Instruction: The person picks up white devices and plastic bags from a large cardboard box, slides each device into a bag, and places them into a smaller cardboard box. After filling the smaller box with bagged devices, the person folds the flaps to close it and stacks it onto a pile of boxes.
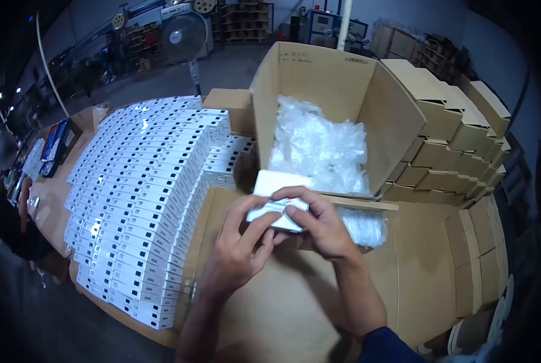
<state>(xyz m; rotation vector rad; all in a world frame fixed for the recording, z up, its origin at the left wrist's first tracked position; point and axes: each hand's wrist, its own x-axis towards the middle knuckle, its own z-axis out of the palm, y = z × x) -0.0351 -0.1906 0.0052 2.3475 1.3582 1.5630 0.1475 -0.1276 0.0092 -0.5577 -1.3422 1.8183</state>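
A: State the condition of both hands, as seen from where I stand.
B: Left hand: fingers drawn in narrow, on the near-left part of a small white box. Right hand: closed on the right side of the same unit, thumb on its front face.

A: Location of the unit?
B: Between the hands, above the cardboard-covered bench. A white panel shows just beyond the fingertips. Whether it is part of the unit, I cannot tell. There is print on the face; it is too small to read.

A: Items beyond the hands?
B: A large open carton, containing a heap of clear plastic bags. Just beside the right hand, more clear plastic lies in a row.

A: Left of the hands?
B: White boxes in stacked rows, dark squares on their ends. Farther left, a person in dark clothing.

A: Right side?
B: Brown cartons, stacked in tiers beyond the right hand. A fan stands far beyond the left hand.
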